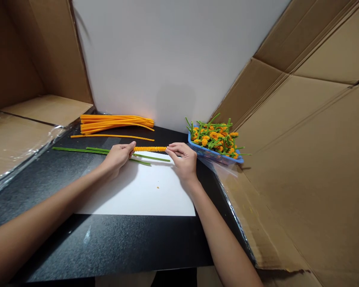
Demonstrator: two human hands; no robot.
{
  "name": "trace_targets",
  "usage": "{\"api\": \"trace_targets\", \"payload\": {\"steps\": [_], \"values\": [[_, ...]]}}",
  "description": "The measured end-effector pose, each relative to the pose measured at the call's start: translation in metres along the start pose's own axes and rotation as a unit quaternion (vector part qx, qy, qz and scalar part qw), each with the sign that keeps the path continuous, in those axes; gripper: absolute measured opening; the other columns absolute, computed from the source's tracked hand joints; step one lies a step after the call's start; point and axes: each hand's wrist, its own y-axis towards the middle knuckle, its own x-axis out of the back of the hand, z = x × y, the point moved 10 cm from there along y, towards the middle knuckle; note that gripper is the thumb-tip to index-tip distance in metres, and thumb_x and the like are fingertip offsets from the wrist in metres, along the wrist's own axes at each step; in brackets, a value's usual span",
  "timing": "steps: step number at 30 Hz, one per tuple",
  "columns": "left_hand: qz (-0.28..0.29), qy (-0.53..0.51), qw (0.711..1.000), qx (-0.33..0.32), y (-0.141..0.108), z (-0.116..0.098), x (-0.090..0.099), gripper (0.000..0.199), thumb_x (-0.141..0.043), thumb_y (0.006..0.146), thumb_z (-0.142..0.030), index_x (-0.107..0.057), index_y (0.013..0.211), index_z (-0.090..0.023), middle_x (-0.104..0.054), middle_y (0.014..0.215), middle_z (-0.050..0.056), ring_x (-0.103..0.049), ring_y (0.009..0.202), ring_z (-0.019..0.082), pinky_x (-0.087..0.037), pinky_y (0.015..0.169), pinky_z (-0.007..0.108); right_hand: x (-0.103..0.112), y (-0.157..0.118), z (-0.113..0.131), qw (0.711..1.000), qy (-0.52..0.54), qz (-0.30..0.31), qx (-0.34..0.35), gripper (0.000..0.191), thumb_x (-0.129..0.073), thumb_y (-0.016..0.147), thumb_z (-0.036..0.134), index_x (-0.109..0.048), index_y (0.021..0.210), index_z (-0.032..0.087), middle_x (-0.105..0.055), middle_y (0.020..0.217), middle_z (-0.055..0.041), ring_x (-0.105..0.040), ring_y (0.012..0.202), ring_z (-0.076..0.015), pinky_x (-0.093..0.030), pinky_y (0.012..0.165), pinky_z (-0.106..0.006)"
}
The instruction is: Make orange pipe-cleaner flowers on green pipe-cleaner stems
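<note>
My left hand (118,156) and my right hand (182,159) pinch opposite ends of a tightly coiled orange pipe cleaner (149,149), which lies level between them. A green pipe cleaner (151,158) runs through the coil and sticks out past it on the right. More green pipe cleaners (77,150) lie to the left, by my left hand. Behind the hands is a bundle of straight orange pipe cleaners (116,123), with a single one (112,137) in front of it. To the right of my right hand sits a blue plastic basket (215,153) full of orange pipe-cleaner flowers on green stems.
My forearms rest over a white sheet of paper (137,191) on a black tabletop (107,247); a small orange speck lies on the paper. A white wall (173,52) stands behind the table, and cardboard panels (302,179) surround both sides.
</note>
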Motion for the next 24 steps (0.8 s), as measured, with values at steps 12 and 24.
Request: {"api": "trace_targets", "payload": {"steps": [12, 24], "values": [[-0.054, 0.112, 0.983, -0.133, -0.003, -0.03, 0.015, 0.048, -0.052, 0.082, -0.056, -0.035, 0.054, -0.021, -0.03, 0.05, -0.003, -0.025, 0.051, 0.012, -0.018, 0.051, 0.027, -0.022, -0.012, -0.052, 0.929, 0.213, 0.083, -0.292, 0.033, -0.093, 0.05, 0.034, -0.077, 0.072, 0.016, -0.074, 0.073, -0.0043, -0.069, 0.072, -0.017, -0.056, 0.084, -0.036], [0.044, 0.221, 0.947, -0.23, -0.001, -0.053, 0.004, 0.048, -0.042, 0.086, -0.057, -0.029, 0.058, -0.021, -0.024, 0.058, -0.002, -0.023, 0.055, 0.012, -0.016, 0.056, 0.029, -0.016, 0.001, -0.006, 0.986, -0.016, 0.16, -0.037, 0.03, -0.078, 0.074, 0.02, -0.076, 0.105, 0.02, -0.078, 0.097, -0.0055, -0.074, 0.091, -0.021, -0.058, 0.086, -0.033]]}}
